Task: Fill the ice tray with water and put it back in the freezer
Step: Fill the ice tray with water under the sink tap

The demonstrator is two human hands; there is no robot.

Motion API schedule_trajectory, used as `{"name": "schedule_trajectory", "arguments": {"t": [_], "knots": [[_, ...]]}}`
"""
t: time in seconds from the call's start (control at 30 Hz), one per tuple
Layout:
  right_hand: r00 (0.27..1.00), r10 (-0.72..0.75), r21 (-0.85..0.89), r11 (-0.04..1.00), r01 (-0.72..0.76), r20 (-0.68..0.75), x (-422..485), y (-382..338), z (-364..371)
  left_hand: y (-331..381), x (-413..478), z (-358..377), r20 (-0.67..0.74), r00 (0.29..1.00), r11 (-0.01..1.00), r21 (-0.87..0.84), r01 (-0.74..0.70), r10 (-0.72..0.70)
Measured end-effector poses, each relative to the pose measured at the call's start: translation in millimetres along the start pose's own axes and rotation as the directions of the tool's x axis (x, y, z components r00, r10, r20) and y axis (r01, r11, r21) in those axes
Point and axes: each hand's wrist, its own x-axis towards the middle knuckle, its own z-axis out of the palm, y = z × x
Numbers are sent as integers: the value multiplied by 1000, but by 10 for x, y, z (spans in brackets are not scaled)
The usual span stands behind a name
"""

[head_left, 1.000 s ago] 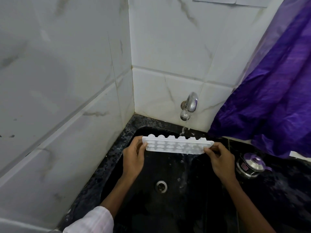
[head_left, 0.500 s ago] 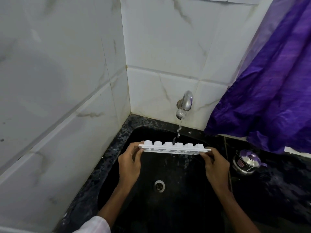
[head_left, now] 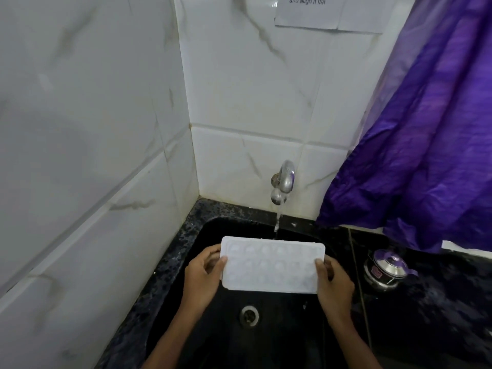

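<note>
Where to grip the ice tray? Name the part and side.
Take the ice tray by its short end rims, one hand from each side, thumbs on top, as the left hand and right hand hold it. It is long, shallow and face up; end grips should keep it level and its cups clear.

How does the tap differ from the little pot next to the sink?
The tap is fixed to the wall above the sink. The pot stands on the counter to the sink's right. The tap is bare metal, while the pot has purple trim on its lid and side. Water runs from the tap; the pot sits lidded. Both are shiny and steel-coloured.
</note>
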Motion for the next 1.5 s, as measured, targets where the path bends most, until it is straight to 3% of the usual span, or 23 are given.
{"name": "schedule_trajectory", "arguments": {"t": [0.17, 0.3, 0.43, 0.57, 0.63, 0.87, 1.0, 1.37, 1.5], "knots": [[996, 82, 70, 994, -80, -22, 191, -207, 78, 177, 84, 47, 172, 968, 919, -322, 229, -181], [998, 61, 18, 998, -61, 9, 398, -375, 136, 272, 204, 108, 135, 959, 897, -340, 282, -251], [977, -183, -168, 965, 200, 111, 526, -468, 241, 374, 314, 175, 67, 958, 885, -371, 282, -277], [845, -453, -269, 808, 524, 284, 643, -584, 343, 411, 408, 207, 29, 957, 883, -377, 279, -290], [785, -508, -316, 725, 612, 355, 712, -631, 389, 426, 436, 221, 26, 956, 885, -373, 280, -292], [737, -493, -430, 603, 672, 463, 825, -798, 472, 473, 443, 252, 36, 954, 881, -373, 290, -299], [739, -409, -452, 600, 660, 536, 830, -792, 473, 468, 422, 247, 40, 954, 882, -371, 290, -296], [709, -498, -446, 553, 703, 500, 803, -801, 481, 483, 391, 255, 29, 949, 866, -400, 300, -315], [715, -467, -486, 526, 698, 520, 814, -799, 486, 504, 374, 254, 29, 951, 863, -413, 292, -308]]}}
